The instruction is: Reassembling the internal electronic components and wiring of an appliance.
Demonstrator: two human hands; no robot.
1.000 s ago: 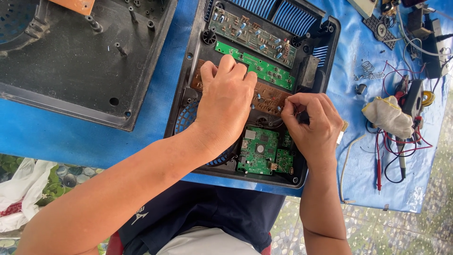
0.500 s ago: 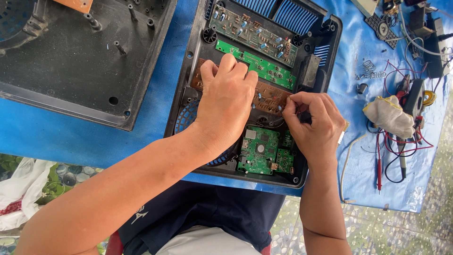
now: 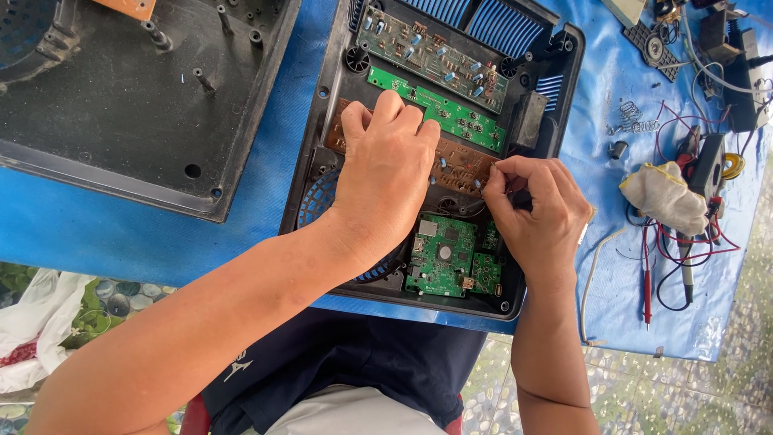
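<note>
An opened black plastic device housing (image 3: 322, 121) lies on a blue table cover, with several circuit boards inside. My left hand (image 3: 386, 173) rests palm-down on a brown circuit board (image 3: 463, 165) in the middle of the housing, fingers pressing its left part. My right hand (image 3: 535, 213) is at the board's right end, thumb and fingers pinched together on something small that I cannot make out. A long green board (image 3: 451, 113) lies just beyond the brown one. A square green board (image 3: 447, 258) sits near the housing's front edge, between my wrists.
A second black housing half (image 3: 137, 105) lies at the left. At the right are a bundled white cloth (image 3: 664, 197), red and black wires (image 3: 684, 266), a red-tipped probe (image 3: 646, 278) and small parts. The table's front edge runs just below the housing.
My right hand has shifted slightly left and up along the brown board, its fingers staying pinched. My left hand has stayed on the board.
</note>
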